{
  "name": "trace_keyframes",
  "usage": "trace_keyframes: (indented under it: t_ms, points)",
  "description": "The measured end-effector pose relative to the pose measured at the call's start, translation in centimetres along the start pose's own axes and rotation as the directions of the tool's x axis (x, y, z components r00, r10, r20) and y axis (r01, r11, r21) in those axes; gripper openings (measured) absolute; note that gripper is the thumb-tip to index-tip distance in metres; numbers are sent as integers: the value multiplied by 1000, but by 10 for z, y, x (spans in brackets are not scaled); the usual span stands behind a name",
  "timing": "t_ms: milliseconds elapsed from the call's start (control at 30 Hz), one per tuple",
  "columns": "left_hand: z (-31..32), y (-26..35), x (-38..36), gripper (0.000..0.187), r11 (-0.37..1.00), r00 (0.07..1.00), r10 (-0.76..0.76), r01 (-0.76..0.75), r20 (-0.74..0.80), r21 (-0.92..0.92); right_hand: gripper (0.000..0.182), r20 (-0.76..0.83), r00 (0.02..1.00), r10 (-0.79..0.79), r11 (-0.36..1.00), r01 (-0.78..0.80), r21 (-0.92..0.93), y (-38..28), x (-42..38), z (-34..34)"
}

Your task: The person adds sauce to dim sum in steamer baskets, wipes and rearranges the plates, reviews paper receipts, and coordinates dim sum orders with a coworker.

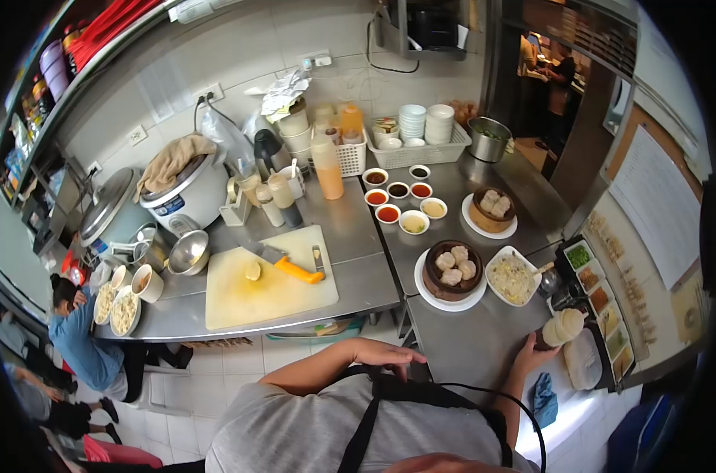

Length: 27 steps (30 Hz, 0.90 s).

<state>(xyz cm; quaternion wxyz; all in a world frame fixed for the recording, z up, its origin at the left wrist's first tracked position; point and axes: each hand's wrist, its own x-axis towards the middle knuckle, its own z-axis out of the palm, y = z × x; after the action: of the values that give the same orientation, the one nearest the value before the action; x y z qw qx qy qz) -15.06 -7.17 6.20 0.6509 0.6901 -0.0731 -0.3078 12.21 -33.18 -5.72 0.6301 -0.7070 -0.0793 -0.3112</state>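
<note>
My right hand [531, 356] is wrapped round the lower part of a squeeze bottle [564, 325] with pale cream contents, at the right end of the steel counter. My left hand [391, 355] holds nothing; its fingers stretch out flat at the counter's front edge. Ahead of the hands, a bamboo steamer [430, 280] of dumplings rests on a white plate, beside a square white bowl of fried rice [514, 277]. Farther back stands a second steamer [476, 217] with dumplings, also on a plate. Several small sauce bowls [388, 214] sit to its left.
On the left, a cutting board [271, 303] carries an orange-handled knife [299, 270] and a yellow piece of food. A topping rack [591, 280] lines the right edge, near a blue cloth [545, 400]. A metal pot [489, 139] stands behind. Another person [94, 339] sits at far left.
</note>
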Motion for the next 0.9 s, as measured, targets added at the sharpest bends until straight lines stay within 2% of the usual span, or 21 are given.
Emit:
trace_keyframes:
  t_ms: [67, 167, 267, 500, 533, 633, 667, 767, 867, 900]
  points:
    - [0, 9, 5, 64, 998, 999, -41, 40, 14, 42, 72, 14, 1000, 17, 999, -18, 32, -5, 1, -1]
    - [-5, 2, 12, 62, 995, 999, 14, -17, 32, 102, 73, 5, 1000, 15, 999, -16, 30, -15, 1, 1]
    - [-18, -3, 5, 59, 996, 999, -22, 26, 45, -89, 77, -6, 1000, 2, 995, -3, -101, -25, 2, 2]
    - [-55, -17, -46, 56, 991, 990, 47, -63, -133, -115, 76, 24, 998, 59, 955, -50, -291, 3, 16, -11]
    - [-63, -17, -58, 56, 990, 984, 56, -77, -166, -119, 75, 13, 996, 90, 958, -84, -275, -4, 17, -11]
    - [-77, -25, -99, 57, 985, 959, 71, -111, -276, -132, 75, 41, 998, 47, 935, -29, -353, -32, 28, -11]
    - [-84, -25, -115, 58, 987, 947, 67, -110, -316, -120, 73, 33, 998, -48, 938, 56, -343, -49, 34, -4]
    - [-95, -38, -159, 60, 984, 888, 73, -139, -453, -114, 62, 122, 991, -56, 974, 81, -211, -128, 39, 35]
    - [-101, -54, -199, 59, 979, 796, 91, -183, -599, -94, 56, 309, 932, -188, 977, 209, -37, -182, 30, 95]
    - [-104, -59, -212, 59, 979, 763, 109, -193, -638, -63, 48, 381, 896, -230, 973, 215, 81, -202, 19, 123]
